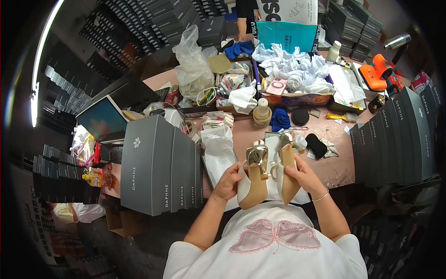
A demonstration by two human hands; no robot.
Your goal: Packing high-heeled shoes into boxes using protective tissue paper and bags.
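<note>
I hold a pair of pale gold high-heeled sandals upright in front of my chest, tan soles toward me. My left hand [227, 181] grips the left sandal [254, 179] at its side. My right hand [304, 176] grips the right sandal [288, 172] from the right. The two shoes stand side by side and nearly touch. Under them lies white wrapping paper [218, 149] on the pink table [339, 162].
Grey shoe boxes [160, 165] stand on edge at my left, and another row [399, 135] at my right. Behind are a glue bottle [262, 111], black pads [316, 145], a box of crumpled white paper [297, 69], an orange tool [376, 72] and a laptop [102, 118]. Another person stands far back.
</note>
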